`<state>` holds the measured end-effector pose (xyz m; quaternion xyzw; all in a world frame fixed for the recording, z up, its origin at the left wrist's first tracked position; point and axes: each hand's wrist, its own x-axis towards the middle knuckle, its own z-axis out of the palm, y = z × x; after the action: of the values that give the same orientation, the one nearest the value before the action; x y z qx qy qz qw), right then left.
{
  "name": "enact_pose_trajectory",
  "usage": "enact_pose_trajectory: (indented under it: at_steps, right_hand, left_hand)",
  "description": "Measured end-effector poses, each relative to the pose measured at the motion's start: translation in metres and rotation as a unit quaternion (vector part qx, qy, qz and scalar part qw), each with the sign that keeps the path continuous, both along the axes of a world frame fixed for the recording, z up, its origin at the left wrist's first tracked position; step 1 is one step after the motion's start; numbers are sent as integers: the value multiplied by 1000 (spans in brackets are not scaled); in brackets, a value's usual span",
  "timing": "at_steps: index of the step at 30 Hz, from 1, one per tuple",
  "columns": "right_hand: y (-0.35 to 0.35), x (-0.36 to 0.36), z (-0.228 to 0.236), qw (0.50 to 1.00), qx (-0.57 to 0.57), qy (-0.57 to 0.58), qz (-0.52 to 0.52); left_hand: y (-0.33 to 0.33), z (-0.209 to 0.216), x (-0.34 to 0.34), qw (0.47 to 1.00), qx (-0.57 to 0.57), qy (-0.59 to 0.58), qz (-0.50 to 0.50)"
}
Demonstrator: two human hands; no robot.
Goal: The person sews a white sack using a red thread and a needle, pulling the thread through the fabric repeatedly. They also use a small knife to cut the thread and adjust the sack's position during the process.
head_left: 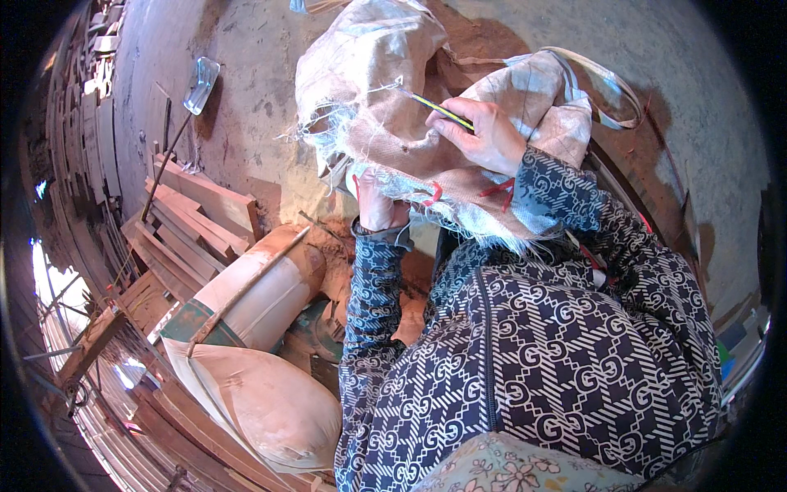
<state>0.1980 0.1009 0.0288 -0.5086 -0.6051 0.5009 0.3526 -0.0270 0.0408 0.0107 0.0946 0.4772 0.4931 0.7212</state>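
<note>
Sewing step: right hand (484, 135) grips needle (434, 107) at upper-centre sack (385, 98); left hand (375, 205) clutches the sack's edge. Next: draw the stitch through.

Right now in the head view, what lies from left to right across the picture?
Shovel → stacked wooden planks → filled white sack lying on its side → left hand under the frayed woven sack → right hand, its grip on a thin yellow-and-dark tool.
</note>
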Motion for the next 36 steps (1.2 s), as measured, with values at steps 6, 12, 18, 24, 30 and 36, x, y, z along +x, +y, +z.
enact_pose_trajectory:
  at_steps: [6, 12, 18, 24, 30, 36]
  right_hand:
    - [-1, 1, 0, 1000, 7, -2, -8]
    - [-4, 3, 3, 1000, 2, -20, -20]
    - [-13, 0, 1, 998, 39, -38, 14]
    - [-12, 6, 1, 996, 70, 15, 48]
    - [-11, 6, -8, 995, 92, -12, 40]
    - [-6, 4, -10, 994, 94, -40, 37]
  left_hand:
    - [-4, 19, 15, 999, -28, -18, 39]
    - [8, 72, 32, 988, -31, -129, 77]
    - [22, 73, 38, 989, -39, 143, 11]
    - [14, 52, 20, 983, -40, 180, -19]
    - [4, 46, 8, 988, -79, 127, -39]
    - [-3, 38, 13, 993, -97, 51, 37]
